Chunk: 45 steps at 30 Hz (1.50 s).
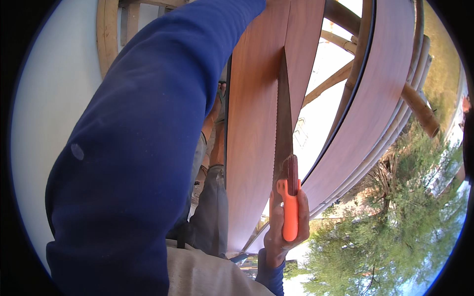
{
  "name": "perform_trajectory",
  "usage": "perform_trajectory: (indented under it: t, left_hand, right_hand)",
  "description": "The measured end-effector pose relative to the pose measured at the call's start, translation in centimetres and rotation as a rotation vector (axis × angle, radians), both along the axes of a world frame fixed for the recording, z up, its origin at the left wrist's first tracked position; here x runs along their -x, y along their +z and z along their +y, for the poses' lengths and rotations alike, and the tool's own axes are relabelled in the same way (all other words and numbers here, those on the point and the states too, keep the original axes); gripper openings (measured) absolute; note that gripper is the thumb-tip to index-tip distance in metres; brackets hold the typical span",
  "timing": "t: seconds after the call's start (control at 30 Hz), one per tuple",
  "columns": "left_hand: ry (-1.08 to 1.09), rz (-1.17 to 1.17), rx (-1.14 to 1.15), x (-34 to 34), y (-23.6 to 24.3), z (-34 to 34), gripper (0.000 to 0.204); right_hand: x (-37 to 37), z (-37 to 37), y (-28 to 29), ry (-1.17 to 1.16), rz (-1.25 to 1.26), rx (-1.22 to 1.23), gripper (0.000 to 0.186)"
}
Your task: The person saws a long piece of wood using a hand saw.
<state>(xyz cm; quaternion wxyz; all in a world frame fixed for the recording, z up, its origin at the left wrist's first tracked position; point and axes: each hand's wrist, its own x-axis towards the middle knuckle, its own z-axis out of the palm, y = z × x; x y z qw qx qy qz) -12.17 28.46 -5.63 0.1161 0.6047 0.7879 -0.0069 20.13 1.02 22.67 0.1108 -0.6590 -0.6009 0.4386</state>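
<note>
A long, thin metal handsaw with an orange handle [283, 133] stands against a reddish-brown, wood-grained panel [252, 123], tip far at a seam, handle near, teeth leftward. It looks light, stiff lengthwise but apt to flex sideways; its handle is the safe hold. The right hand [279, 240] is wrapped round it, wrist lowest. The dark-blue-sleeved left arm [148, 108] reaches far; its hand's hold cannot be told. Rightward are a pinkish-brown panel [368, 93] and a round wooden pole [419, 109].

Saw [284, 143] at right edge of left board [252, 123], tip inward; bamboo poles [328, 83] farther right, then another board [377, 98].
</note>
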Motion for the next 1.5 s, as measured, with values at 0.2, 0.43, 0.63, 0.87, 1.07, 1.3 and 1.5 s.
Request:
perform_trajectory:
  t: [0.2, 0.43, 0.63, 0.87, 1.07, 1.3, 1.5]
  left_hand:
    - [-0.011, -0.022, 0.018, 0.2, 0.5, 0.5, 0.084]
    - [-0.015, 0.008, -0.069, 1.0, -0.5, 1.7, 0.085]
    - [-0.003, -0.024, -0.004, 1.9, 0.5, 6.0, 0.081]
    - [0.012, 0.003, -0.120, 4.0, -1.5, 7.7, 0.072]
    - [-0.115, -0.133, -0.152, -3.6, -1.5, 3.5, 0.076]
    - [-0.009, -0.094, -0.105, -1.2, -0.7, 3.6, 0.078]
    - [-0.046, -0.022, -0.159, -2.8, -0.9, 3.8, 0.076]
  right_hand:
    - [0.5, 1.3, -5.1, -0.095, 0.144, -0.035, 0.050]
    - [4.7, 6.8, -12.0, -0.046, 0.199, -0.047, 0.053]
    - [7.8, 12.4, -9.1, -0.004, 0.163, -0.089, 0.053]
    - [11.4, 16.3, -8.4, 0.049, 0.091, -0.123, 0.052]
    - [9.8, 16.9, -8.3, -0.002, 0.104, -0.022, 0.050]
    - [11.0, 17.3, -6.0, 0.048, 0.052, 0.024, 0.052]
    - [11.4, 20.0, -7.1, 0.070, 0.029, -0.037, 0.047]
